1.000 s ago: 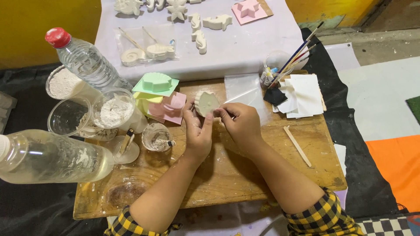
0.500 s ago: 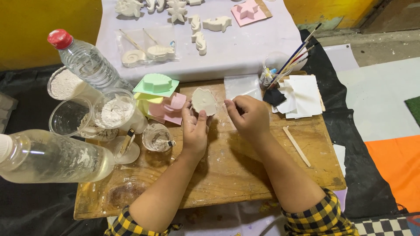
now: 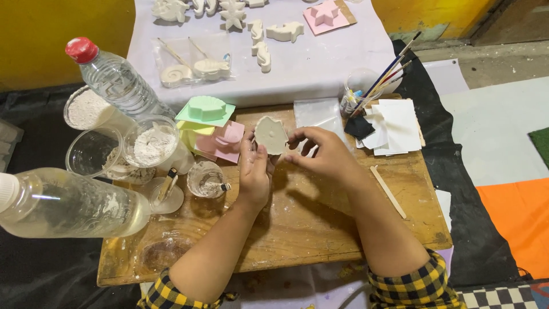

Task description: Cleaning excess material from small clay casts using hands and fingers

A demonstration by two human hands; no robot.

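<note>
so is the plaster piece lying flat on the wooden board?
No, the plaster piece is lifted off the wooden board, pinched between the left hand and right hand.

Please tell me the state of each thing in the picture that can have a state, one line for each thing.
left hand: holding the plaster piece from below
right hand: fingers touching the piece's right edge
plaster piece: lifted off the wooden board
red-capped bottle: capped, upright
large bottle: capped, lying on its side
powder cup: open, partly filled
empty cup: open
green mould: stacked on other moulds
</note>
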